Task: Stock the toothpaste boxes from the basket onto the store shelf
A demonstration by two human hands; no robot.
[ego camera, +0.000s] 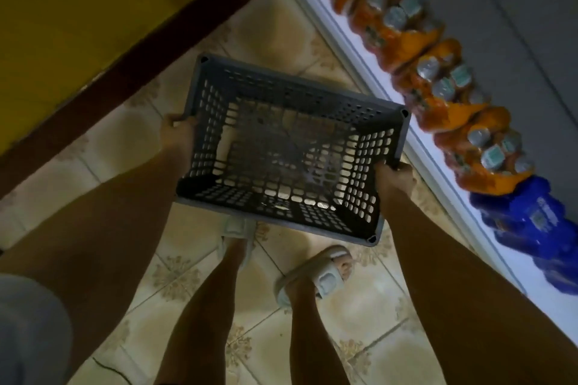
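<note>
A dark grey perforated plastic basket hangs in the air over the tiled floor, held level in front of me. Nothing lies inside it; the floor shows through its holes. My left hand grips the basket's left rim. My right hand grips the right rim near the shelf. No toothpaste boxes are in view.
A low white shelf runs along the right, lined with orange shrink-wrapped bottle packs and a blue pack. A yellow wall with a brown skirting stands at the left. My legs and pale slippers stand on beige tiles below the basket.
</note>
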